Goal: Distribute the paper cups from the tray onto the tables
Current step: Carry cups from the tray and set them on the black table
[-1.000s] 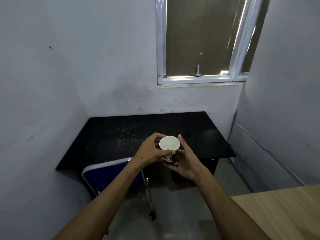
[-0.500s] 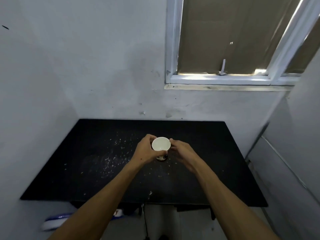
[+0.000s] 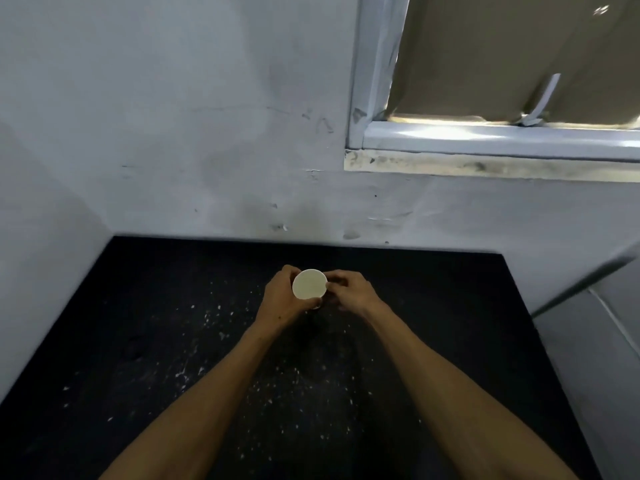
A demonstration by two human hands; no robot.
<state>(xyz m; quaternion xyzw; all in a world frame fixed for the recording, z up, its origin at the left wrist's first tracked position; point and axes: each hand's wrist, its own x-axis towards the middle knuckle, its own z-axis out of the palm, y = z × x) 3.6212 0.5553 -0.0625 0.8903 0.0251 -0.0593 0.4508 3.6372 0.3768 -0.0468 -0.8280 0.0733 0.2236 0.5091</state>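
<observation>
Head view: both hands on one paper cup over the black counter

Head camera looks down at a white paper cup [image 3: 309, 284], upright with its open mouth showing, held over the far middle of the black counter [image 3: 138, 341]. The left hand [image 3: 282, 299] has its grip curled round the cup's left side. The right hand [image 3: 351, 291] pinches the rim at the right with curled fingers. Whether the cup's base touches the counter cannot be told. White specks dot the counter. A white-framed window [image 3: 485, 136] sits above right.
</observation>
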